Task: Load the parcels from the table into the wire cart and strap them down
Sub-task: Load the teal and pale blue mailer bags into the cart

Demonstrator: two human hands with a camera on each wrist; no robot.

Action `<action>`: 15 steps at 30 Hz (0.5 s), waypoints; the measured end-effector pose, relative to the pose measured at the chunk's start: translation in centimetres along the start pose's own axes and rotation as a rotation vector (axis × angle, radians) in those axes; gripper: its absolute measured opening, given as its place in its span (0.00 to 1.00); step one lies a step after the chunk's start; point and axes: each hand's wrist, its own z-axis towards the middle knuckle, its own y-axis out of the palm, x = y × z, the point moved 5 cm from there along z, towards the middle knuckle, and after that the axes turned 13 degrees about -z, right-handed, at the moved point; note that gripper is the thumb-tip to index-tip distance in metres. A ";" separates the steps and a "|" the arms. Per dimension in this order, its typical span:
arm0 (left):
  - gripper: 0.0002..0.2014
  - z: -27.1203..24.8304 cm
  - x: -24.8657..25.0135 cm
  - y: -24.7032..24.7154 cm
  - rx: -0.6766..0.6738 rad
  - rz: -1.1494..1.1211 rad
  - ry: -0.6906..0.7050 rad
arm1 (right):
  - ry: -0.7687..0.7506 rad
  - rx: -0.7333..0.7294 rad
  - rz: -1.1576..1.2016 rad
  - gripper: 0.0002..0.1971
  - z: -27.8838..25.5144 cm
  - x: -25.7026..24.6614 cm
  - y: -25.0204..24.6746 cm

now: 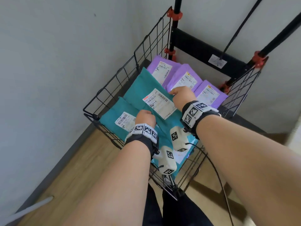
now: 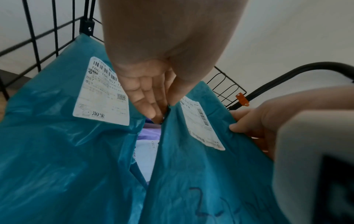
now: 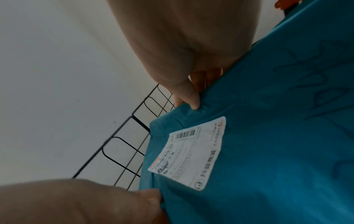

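A plain indoor corner, possibly a stockroom or office: bare pale walls (image 1: 48, 54) meet a wood-look floor (image 1: 53, 173) with a dark skirting board (image 1: 65, 160), where a black wire cart (image 1: 117, 79) holds labelled courier mailers (image 1: 185, 75)

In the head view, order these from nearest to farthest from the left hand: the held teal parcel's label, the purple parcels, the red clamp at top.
From the left hand:
1. Held teal parcel's label, just right.
2. Purple parcels, at the cart's far end.
3. Red clamp, high on the pole.
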 end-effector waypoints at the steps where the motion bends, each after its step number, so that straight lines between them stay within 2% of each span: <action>1: 0.11 0.1 0.2 -0.2 -0.003 0.024 -0.002 | 0.004 -0.004 -0.005 0.26 0.7 -0.3 0.5; 4: 0.14 -1.4 1.9 -1.4 -0.016 0.106 0.033 | 0.029 -0.005 0.020 0.25 2.4 -0.9 1.9; 7: 0.10 -1.7 2.6 -3.1 -0.008 0.355 0.084 | 0.046 -0.023 0.060 0.26 3.8 -1.8 3.4; 9: 0.13 -1.2 2.3 -4.4 0.043 0.517 0.084 | 0.072 -0.026 0.050 0.30 4.3 -2.0 4.3; 12: 0.19 -0.6 1.6 -6.2 0.135 0.677 0.001 | 0.062 0.019 -0.043 0.34 4.6 -2.4 5.1; 15: 0.22 0.5 0.8 -6.7 0.063 0.740 -0.124 | -0.040 -0.056 -0.048 0.35 5.1 -3.4 6.7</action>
